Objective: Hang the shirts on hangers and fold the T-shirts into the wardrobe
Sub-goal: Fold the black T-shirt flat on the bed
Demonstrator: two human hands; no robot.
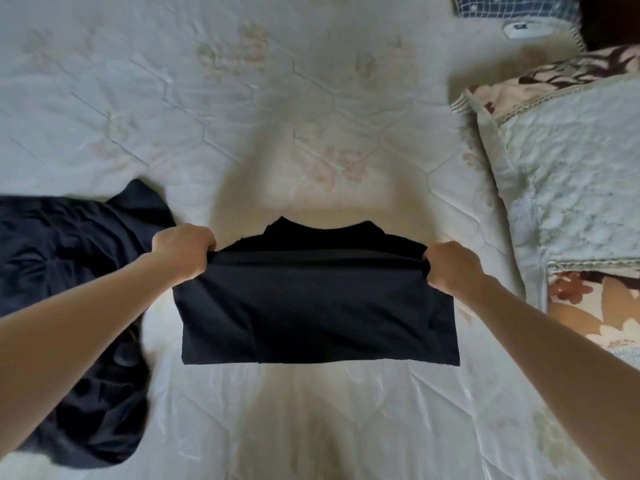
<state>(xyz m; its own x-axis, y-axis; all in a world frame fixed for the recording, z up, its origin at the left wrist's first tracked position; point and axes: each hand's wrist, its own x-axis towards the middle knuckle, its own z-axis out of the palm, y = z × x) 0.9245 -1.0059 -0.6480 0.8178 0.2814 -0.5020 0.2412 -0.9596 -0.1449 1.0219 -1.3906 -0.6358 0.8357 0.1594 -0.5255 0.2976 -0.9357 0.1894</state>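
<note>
A black T-shirt [315,306] lies partly folded on the white quilted bed [242,116], its neckline pointing away from me. My left hand [183,247] grips the left end of the folded edge. My right hand [453,268] grips the right end of the same edge, so the fold is stretched between both hands, slightly lifted. A second dark garment [69,271] lies crumpled on the bed at the left, partly under my left forearm.
A stack of folded quilts and floral bedding [571,174] sits along the right side of the bed. A blue checked cloth [512,8] lies at the top right. No hangers or wardrobe are in view.
</note>
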